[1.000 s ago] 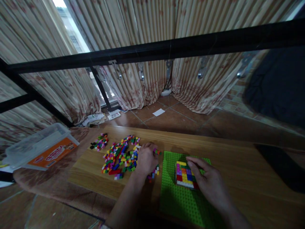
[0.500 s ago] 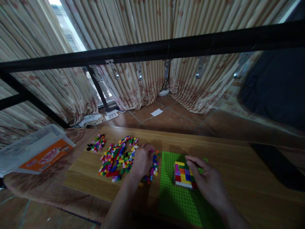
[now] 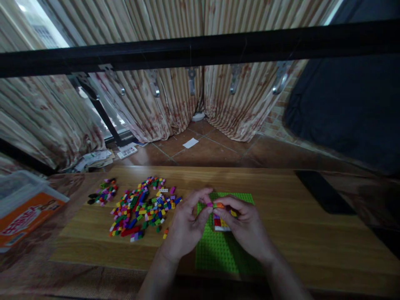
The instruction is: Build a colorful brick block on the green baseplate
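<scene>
Left hand (image 3: 186,225) has shifted from the loose bricks (image 3: 142,211) to above the green baseplate (image 3: 214,256); its grip is pinched on a magenta brick (image 3: 209,204). Right hand (image 3: 246,223): grip closed on an orange brick (image 3: 220,205) just beside; cannot tell if joined. Below, the multicoloured build (image 3: 221,228) sits on the baseplate, partly hidden. Bare counter (image 3: 281,233) extends from baseplate's right edge toward a black slab (image 3: 323,191).

baseplate (image 3: 212,250): green | magenta brick (image 3: 209,204), orange brick (image 3: 220,205) | curtains (image 3: 175,25): beige stripes, reddish blotches | box label (image 3: 29,221): orange
</scene>
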Tool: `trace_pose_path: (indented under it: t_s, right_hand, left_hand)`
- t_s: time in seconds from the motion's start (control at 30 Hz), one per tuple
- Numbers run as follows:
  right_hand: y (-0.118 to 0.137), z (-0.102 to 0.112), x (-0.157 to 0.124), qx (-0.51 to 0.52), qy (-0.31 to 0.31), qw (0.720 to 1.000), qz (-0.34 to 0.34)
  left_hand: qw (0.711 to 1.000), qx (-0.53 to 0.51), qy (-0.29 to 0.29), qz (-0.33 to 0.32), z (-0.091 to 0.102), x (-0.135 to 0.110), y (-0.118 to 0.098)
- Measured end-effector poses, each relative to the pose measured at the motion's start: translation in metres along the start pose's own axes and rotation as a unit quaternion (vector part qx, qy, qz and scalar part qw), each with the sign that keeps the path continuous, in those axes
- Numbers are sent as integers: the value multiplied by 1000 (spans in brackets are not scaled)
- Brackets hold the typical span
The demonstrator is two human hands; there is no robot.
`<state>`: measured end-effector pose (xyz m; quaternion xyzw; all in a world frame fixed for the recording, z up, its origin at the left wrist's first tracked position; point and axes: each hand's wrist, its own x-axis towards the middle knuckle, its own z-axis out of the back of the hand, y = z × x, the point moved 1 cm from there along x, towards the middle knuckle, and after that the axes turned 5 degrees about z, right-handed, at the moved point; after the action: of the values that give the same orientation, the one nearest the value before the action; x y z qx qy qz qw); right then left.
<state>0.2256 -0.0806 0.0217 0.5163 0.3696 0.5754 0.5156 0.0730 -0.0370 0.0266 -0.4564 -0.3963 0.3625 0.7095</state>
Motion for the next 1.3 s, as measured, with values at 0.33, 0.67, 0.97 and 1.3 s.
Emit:
trace_pose_path:
  t_s: [0.33, 0.67, 0.97, 1.3]
  right_hand:
    - [23, -6, -9, -14, -19, 1000, -21]
    - [-14, -111, -18, -417, 113, 902, -2]
    - [12, -80, -21, -296, -91, 949, 68]
    - [19, -42, -22, -94, -39, 994, 48]
  left_hand:
    - [989, -118, -48, 74, 27, 0, 6]
    - [974, -169, -92, 119, 55, -8, 17]
    - [960, -210, -43, 181, 48, -4, 15]
    - [923, -337, 73, 171, 26, -5, 14]
